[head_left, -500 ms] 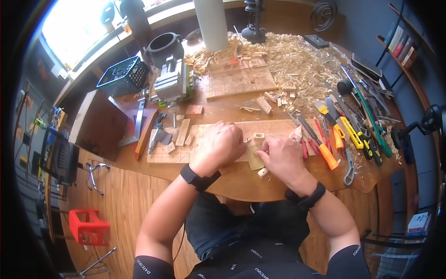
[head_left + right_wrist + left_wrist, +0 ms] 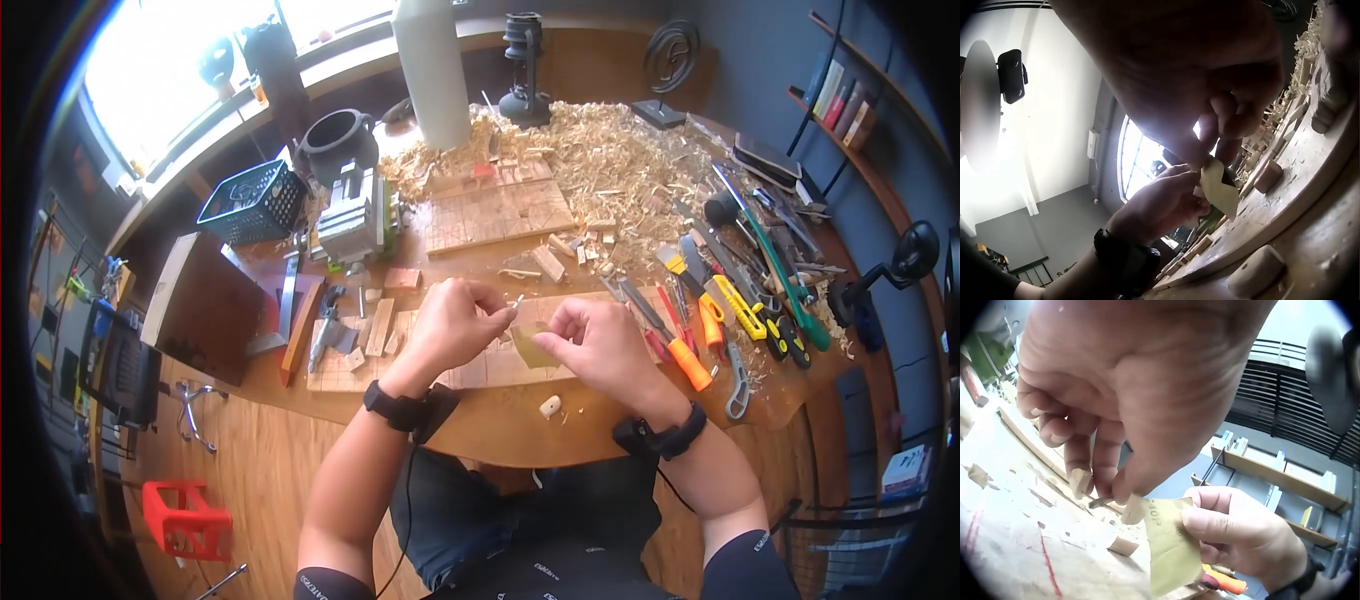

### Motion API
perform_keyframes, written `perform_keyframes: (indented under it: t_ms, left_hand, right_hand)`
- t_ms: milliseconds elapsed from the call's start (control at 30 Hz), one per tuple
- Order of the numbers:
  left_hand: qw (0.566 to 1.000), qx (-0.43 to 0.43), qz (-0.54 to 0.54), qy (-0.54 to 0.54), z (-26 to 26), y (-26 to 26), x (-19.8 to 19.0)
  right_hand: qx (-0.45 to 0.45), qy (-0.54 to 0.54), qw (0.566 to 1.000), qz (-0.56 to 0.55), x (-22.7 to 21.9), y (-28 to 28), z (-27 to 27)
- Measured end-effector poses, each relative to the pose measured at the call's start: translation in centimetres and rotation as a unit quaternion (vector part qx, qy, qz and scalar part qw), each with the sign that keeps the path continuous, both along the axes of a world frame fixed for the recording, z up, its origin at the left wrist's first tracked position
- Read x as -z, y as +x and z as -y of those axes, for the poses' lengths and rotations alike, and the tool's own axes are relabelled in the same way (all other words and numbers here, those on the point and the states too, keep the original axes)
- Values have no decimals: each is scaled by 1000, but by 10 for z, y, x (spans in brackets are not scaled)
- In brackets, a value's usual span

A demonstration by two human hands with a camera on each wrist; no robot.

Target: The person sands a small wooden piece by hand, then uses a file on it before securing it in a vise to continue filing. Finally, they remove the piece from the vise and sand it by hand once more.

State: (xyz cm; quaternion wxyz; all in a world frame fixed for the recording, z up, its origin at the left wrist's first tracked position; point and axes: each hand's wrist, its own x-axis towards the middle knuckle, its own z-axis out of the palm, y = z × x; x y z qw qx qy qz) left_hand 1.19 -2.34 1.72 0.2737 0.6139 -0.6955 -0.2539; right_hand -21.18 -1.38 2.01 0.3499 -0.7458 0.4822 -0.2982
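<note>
Yellow sandpaper in right hand sits near wooden piece in left hand.

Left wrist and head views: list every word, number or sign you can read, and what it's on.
"40P": on the yellow sheet; other print around it is too faint to read.
Dark shirt: lettering too small and blurred.
White box: markings too blurred.

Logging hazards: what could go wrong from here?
The thin sandpaper, pinched near one edge by the right hand, could crease or tear. The small wooden block near the front edge of the table might get knocked off. The orange-handled file lies close to the right hand; an outward swing could bump it.
</note>
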Motion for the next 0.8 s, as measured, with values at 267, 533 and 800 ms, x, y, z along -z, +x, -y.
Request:
perform_keyframes:
  t_ms: [267,533,800]
  left_hand:
    - [962,3,-273,22,36,-5,14]
    - [933,35,-351,63,52,-9,18]
    - [890,28,-448,85,42,-11,16]
  right_hand:
    - [60,-35,996,58,6,1,68]
    - [99,-97,974,179,23,6,83]
    - [91,-74,921,373,33,12,78]
